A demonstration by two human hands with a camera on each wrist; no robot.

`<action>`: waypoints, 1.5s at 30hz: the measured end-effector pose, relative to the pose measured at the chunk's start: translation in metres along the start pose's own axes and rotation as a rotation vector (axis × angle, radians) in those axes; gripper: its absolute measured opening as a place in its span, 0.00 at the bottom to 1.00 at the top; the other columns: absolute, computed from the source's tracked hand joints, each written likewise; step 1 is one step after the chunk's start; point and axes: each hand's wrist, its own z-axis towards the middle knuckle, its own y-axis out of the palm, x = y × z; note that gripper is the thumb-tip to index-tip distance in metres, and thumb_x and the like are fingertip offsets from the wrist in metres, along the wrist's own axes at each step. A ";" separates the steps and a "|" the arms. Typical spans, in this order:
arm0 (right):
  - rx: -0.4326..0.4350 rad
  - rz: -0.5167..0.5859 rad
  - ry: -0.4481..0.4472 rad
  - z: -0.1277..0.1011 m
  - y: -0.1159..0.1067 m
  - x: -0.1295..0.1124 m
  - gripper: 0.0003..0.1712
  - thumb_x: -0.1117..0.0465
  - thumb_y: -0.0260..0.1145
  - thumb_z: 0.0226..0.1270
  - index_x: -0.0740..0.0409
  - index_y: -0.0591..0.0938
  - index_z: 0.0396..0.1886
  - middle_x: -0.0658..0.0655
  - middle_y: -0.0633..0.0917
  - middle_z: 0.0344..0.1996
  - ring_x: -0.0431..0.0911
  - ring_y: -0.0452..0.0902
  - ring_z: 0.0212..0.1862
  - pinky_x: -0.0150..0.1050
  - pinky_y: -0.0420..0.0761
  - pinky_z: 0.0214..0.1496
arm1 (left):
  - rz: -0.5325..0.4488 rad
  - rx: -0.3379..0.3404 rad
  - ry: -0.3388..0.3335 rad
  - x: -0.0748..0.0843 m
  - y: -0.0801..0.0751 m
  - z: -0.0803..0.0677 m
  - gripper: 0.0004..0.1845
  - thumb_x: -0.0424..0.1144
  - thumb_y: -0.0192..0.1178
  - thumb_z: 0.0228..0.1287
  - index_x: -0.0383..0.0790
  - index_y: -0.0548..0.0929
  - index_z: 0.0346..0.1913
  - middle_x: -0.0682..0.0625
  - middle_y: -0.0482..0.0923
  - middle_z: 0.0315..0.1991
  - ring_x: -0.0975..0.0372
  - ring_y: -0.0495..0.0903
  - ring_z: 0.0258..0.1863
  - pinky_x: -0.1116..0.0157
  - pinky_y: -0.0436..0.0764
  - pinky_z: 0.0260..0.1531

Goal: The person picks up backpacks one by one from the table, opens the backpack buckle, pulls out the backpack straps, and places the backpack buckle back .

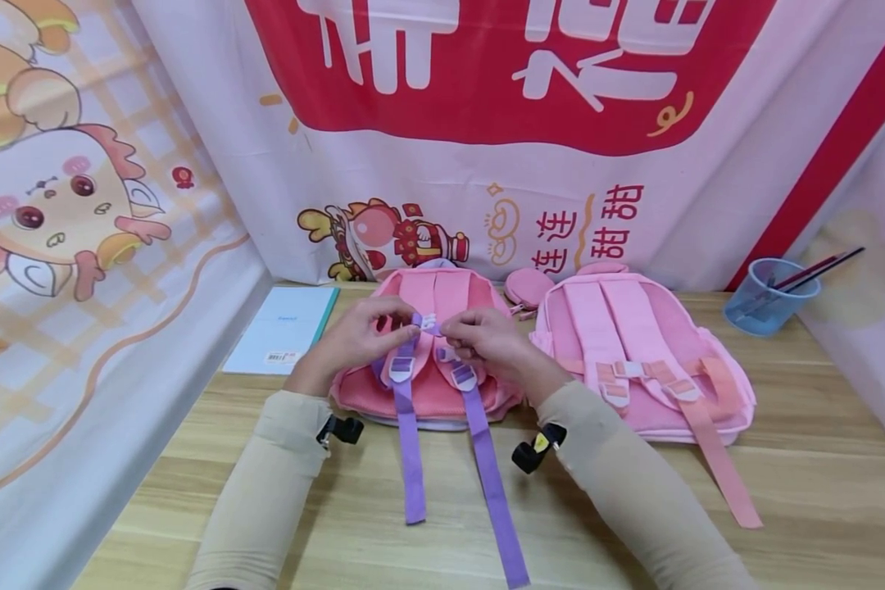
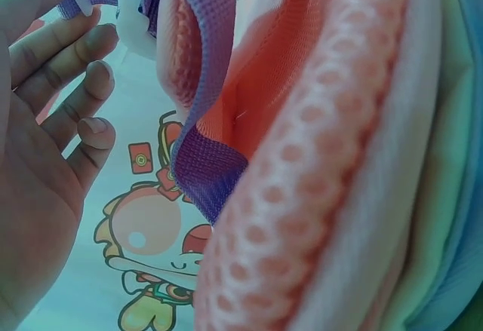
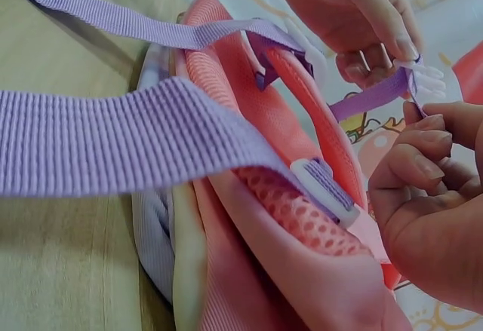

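A pink backpack (image 1: 435, 403) with purple webbing straps lies back-panel up between the two hands. My left hand (image 1: 369, 332) pinches a short purple strap beside a small white buckle (image 1: 429, 322), between thumb and index finger. From the other side, my right hand (image 1: 487, 338) pinches the purple webbing at that buckle, as the right wrist view also shows. Two long purple strap tails (image 1: 410, 467) hang from white adjusters toward the table's front. In the left wrist view, the other fingers of the left hand (image 2: 56, 150) are loosely bent beside a shoulder strap.
To the right lies a second pink backpack (image 1: 623, 311) with peach straps. A small round pink pouch (image 1: 528, 288) sits between the bags. At the far right stands a blue mesh cup (image 1: 763, 303) with pens. A light blue notebook (image 1: 280, 319) is at the left. Printed cloth walls enclose the table.
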 end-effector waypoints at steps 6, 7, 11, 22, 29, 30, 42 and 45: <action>0.016 -0.030 0.010 0.001 0.005 -0.003 0.11 0.61 0.62 0.84 0.64 0.85 0.49 0.50 0.76 0.27 0.42 0.67 0.28 0.32 0.66 0.28 | 0.000 -0.021 0.014 -0.002 0.001 0.001 0.08 0.43 0.70 0.74 0.49 0.90 0.51 0.54 0.88 0.44 0.59 0.82 0.45 0.57 0.81 0.48; 0.017 -0.033 0.012 0.002 0.006 -0.003 0.10 0.60 0.63 0.84 0.63 0.85 0.48 0.51 0.76 0.27 0.42 0.67 0.28 0.32 0.66 0.28 | -0.002 -0.025 0.012 -0.003 0.001 0.001 0.08 0.43 0.70 0.74 0.49 0.90 0.51 0.54 0.88 0.44 0.59 0.82 0.45 0.57 0.81 0.48; 0.006 -0.038 -0.004 0.003 0.007 -0.004 0.10 0.60 0.61 0.85 0.62 0.85 0.45 0.51 0.75 0.25 0.43 0.67 0.27 0.32 0.66 0.29 | -0.005 -0.038 0.005 -0.002 0.001 0.002 0.07 0.43 0.70 0.75 0.50 0.89 0.51 0.54 0.87 0.44 0.58 0.80 0.44 0.57 0.80 0.46; -0.045 0.071 0.023 0.001 0.000 -0.001 0.13 0.60 0.56 0.87 0.60 0.85 0.44 0.50 0.78 0.27 0.41 0.69 0.28 0.31 0.68 0.30 | 0.006 -0.093 0.001 0.001 0.000 0.003 0.08 0.43 0.68 0.77 0.49 0.87 0.54 0.54 0.87 0.48 0.59 0.82 0.48 0.55 0.83 0.54; -0.007 0.055 0.047 -0.002 0.001 -0.003 0.14 0.57 0.59 0.87 0.62 0.86 0.48 0.51 0.80 0.27 0.41 0.72 0.29 0.30 0.71 0.29 | 0.017 -0.114 0.013 0.004 0.000 0.004 0.09 0.42 0.67 0.78 0.49 0.87 0.55 0.54 0.87 0.48 0.60 0.82 0.47 0.55 0.84 0.54; 0.005 0.044 0.050 -0.002 0.001 -0.003 0.14 0.57 0.60 0.86 0.63 0.87 0.49 0.50 0.81 0.27 0.41 0.72 0.28 0.30 0.71 0.29 | 0.020 -0.116 0.014 0.004 0.001 0.004 0.09 0.42 0.67 0.78 0.49 0.87 0.55 0.55 0.87 0.48 0.60 0.82 0.47 0.55 0.84 0.54; 0.069 0.031 0.045 -0.003 0.002 -0.006 0.12 0.61 0.62 0.83 0.64 0.86 0.47 0.50 0.80 0.25 0.40 0.70 0.23 0.29 0.69 0.22 | -0.050 -0.132 -0.034 0.001 0.001 0.004 0.12 0.38 0.67 0.77 0.48 0.85 0.58 0.51 0.85 0.51 0.57 0.81 0.51 0.53 0.81 0.56; 0.071 0.035 0.040 -0.003 0.002 -0.006 0.11 0.61 0.62 0.83 0.65 0.86 0.46 0.50 0.80 0.25 0.39 0.70 0.23 0.29 0.69 0.23 | -0.062 -0.139 -0.043 -0.001 0.003 0.005 0.11 0.36 0.62 0.81 0.46 0.85 0.60 0.49 0.84 0.53 0.55 0.81 0.53 0.53 0.81 0.57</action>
